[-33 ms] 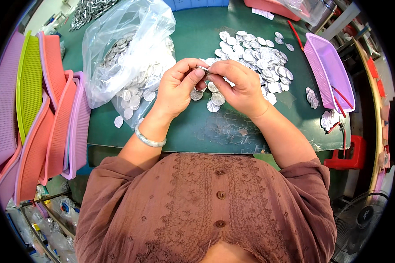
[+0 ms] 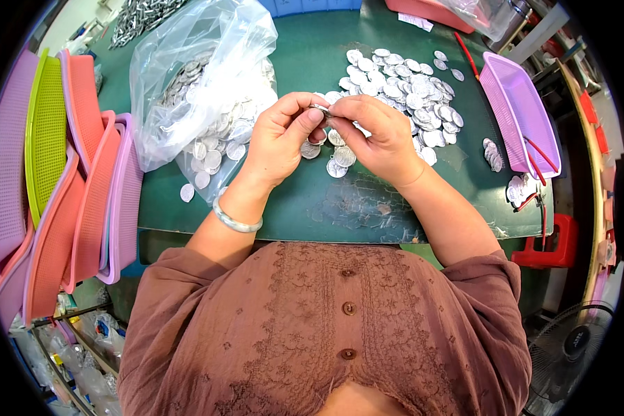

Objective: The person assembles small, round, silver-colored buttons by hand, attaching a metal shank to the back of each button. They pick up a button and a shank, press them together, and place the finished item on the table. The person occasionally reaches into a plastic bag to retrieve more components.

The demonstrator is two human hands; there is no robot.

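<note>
The bare left hand [image 2: 279,139] and bare right hand [image 2: 381,135] pinch a thin silvery metal piece [image 2: 322,109] between them, right of the clear plastic bag [image 2: 237,43]; farther right of it lies a heap of round silver metal discs [image 2: 417,88].

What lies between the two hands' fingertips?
The head view shows a small grey piece, pinched by the left hand and right hand; exact kind unclear.
</note>
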